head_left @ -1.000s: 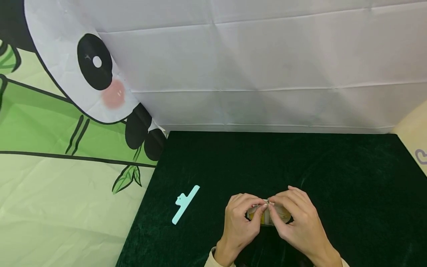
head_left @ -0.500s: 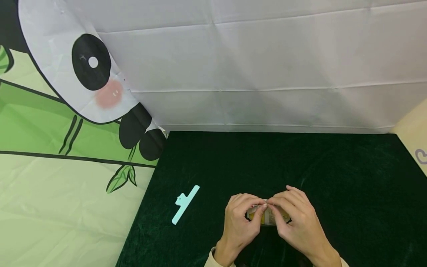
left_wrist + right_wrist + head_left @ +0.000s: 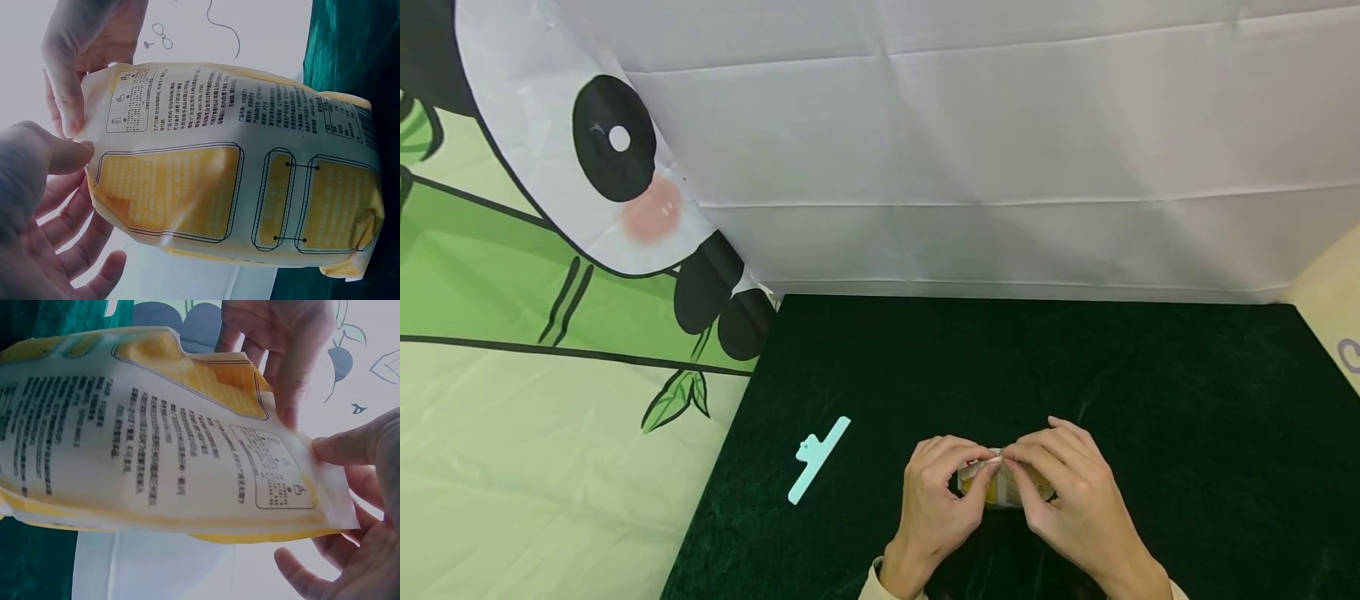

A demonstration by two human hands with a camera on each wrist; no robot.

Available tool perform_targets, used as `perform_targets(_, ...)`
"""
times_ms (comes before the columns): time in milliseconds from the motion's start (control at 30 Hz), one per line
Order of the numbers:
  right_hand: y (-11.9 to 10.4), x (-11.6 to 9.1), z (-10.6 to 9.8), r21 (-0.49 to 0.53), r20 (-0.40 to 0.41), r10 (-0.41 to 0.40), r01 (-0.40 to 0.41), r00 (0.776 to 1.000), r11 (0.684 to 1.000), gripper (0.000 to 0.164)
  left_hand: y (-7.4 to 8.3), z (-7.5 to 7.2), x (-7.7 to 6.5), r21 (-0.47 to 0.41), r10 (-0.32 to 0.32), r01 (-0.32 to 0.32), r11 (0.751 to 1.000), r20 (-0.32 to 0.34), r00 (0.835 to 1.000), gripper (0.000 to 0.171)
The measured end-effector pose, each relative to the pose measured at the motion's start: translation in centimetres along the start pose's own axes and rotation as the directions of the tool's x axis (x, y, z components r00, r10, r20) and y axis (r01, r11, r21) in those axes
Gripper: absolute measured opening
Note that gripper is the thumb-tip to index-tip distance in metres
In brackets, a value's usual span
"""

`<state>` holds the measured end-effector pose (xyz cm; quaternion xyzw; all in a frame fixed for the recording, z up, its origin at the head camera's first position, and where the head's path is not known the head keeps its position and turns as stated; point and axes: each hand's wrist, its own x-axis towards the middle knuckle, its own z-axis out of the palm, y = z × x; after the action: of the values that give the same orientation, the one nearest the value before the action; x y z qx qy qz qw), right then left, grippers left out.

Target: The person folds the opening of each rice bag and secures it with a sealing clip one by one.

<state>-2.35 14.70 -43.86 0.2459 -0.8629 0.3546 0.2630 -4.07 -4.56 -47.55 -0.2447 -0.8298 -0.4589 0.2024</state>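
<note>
Pinching the top edge of a yellow and white bag [image 3: 1011, 493], my left hand [image 3: 936, 500] and right hand [image 3: 1075, 492] nearly meet at the fingertips, in the head view, over a table [image 3: 1150, 358] covered in dark green cloth. A pale blue clip [image 3: 818, 460] lies on the cloth, to the left of my left hand and apart from it. Beyond the table hangs a white sheet [image 3: 1037, 150], with a cartoon backdrop [image 3: 550, 300] at left.

Seen from my left wrist, the bag shows black lettering and yellow panels, my left thumb clamped on its edge and my right fingers just beside.

From my right wrist, my right thumb presses the bag's corner end, close to my left fingertips.
</note>
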Motion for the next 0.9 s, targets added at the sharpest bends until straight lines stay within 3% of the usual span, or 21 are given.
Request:
perform_targets(100, -0.6, -0.2, 0.2, -0.024, -0.005, 0.001, -0.001, 1.000, 1.000, 0.054, -0.1, -0.4, -0.3, 0.005, 0.008, -0.008, 1.000, 0.005, 1.000, 0.006)
perform_targets(200, -1.2, -0.4, 0.4, -0.043, -0.014, -0.005, 0.005, 1.000, 0.999, 0.056, -0.1, -0.8, -0.7, 0.003, 0.014, -0.014, 1.000, 0.010, 1.000, 0.005)
perform_targets(733, -4.6, -1.4, 1.9, -0.111, -0.017, -0.030, 0.028, 0.999, 0.993, 0.039, -0.7, -3.2, -2.6, -0.023, 0.039, -0.038, 0.999, 0.047, 0.998, 0.005)
perform_targets(900, -4.7, -1.3, 1.9, -0.115, -0.003, -0.033, 0.033, 0.999, 0.993, 0.012, -0.7, -3.4, -2.6, -0.026, 0.034, -0.033, 0.999, 0.051, 0.998, 0.005)
